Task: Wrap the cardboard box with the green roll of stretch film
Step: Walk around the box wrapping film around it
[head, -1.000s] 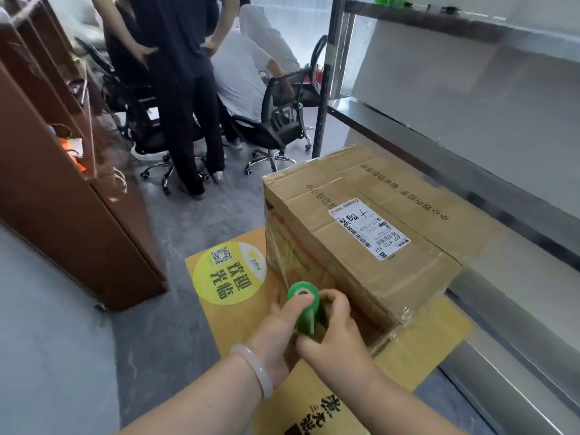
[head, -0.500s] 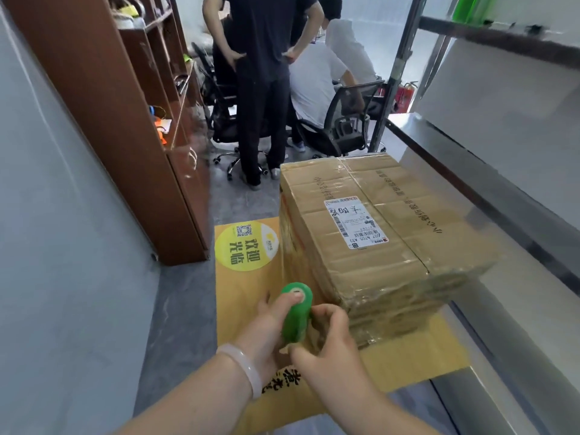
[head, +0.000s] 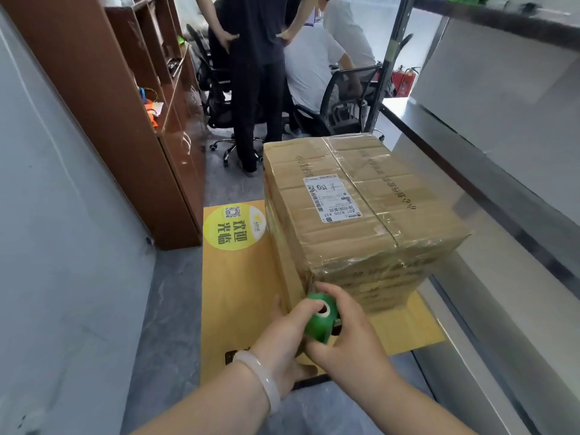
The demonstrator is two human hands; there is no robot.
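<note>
Gripping the green roll of stretch film [head: 320, 318] between them, both hands are working at the near lower corner of the cardboard box [head: 361, 215]. The left hand [head: 282, 343] is pressing a fingertip into the open end of the roll's core, with the other fingers curling along the roll's left side and a pale bangle [head: 260, 378] sitting on the wrist. The right hand [head: 348, 334] is clasping the roll from the right, thumb lying under it and a finger reaching over the top toward the box corner. The roll is tilting, its open end facing up toward the camera, and it is sitting just beside the box's near vertical edge; whether it is touching the cardboard cannot be told.

The box is standing on a yellow floor mat [head: 238, 287] with a round printed patch, and glossy clear film is already wrinkling across its near face and top. A white shipping label [head: 331, 197] is showing on the top. To the left a brown wooden cabinet [head: 131, 127] is standing against the wall, and to the right a metal shelf rack [head: 489, 171] is running alongside the box. Beyond, a person in dark clothes [head: 254, 73] is standing beside someone seated in an office chair [head: 345, 102].
</note>
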